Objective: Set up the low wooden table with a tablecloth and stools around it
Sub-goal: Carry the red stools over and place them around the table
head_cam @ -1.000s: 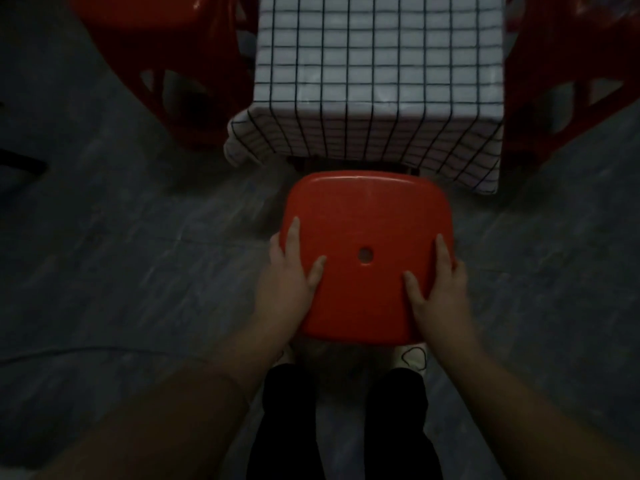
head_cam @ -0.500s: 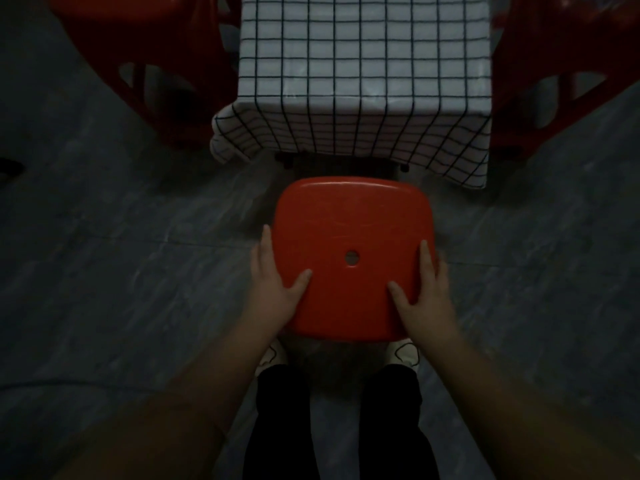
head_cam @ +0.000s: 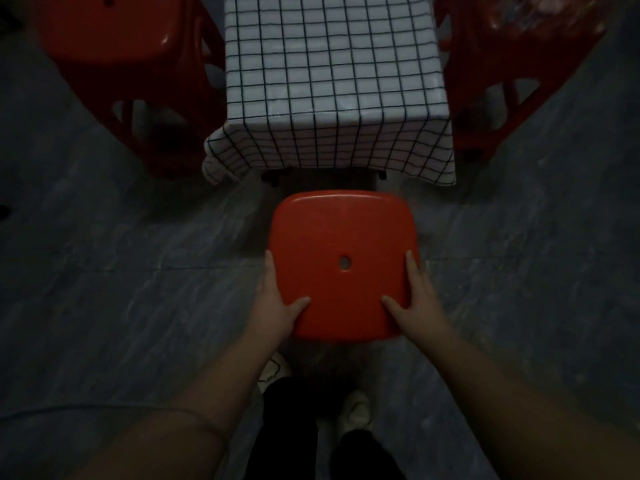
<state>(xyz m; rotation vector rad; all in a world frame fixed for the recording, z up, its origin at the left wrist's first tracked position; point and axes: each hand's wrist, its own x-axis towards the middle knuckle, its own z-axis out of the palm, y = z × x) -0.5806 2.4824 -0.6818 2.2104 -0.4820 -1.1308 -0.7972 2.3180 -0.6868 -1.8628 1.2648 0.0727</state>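
Red plastic stool [head_cam: 343, 265] sits at the centre of the frame, seen from straight above, so its seat with the small round hole hides its own legs. Whether it stands on the grey floor [head_cam: 104, 271] or hangs just above it cannot be told.

The left hand [head_cam: 277, 306] grips the seat's left edge and the right hand [head_cam: 419, 306] the right edge. Each has its thumb flat on top and its fingers along the rim. This even, two-sided hold probably serves to keep the seat level and square to the table while it is steered in.

Above it in the frame, the checked tablecloth [head_cam: 332, 81] covers the tabletop completely, and its near hem hangs down almost to the floor. The cloth step looks done. Dark table feet [head_cam: 273, 178] show just under that hem.

The held stool is near this front side but apart from the cloth, centred on it. Two more red stools flank the table, one at the upper left [head_cam: 121, 64] and one at the upper right [head_cam: 502, 81], close against the cloth's sides. The near side seems to be the open place this one is meant for.

Pale shoes [head_cam: 356, 410] stand directly below the stool.
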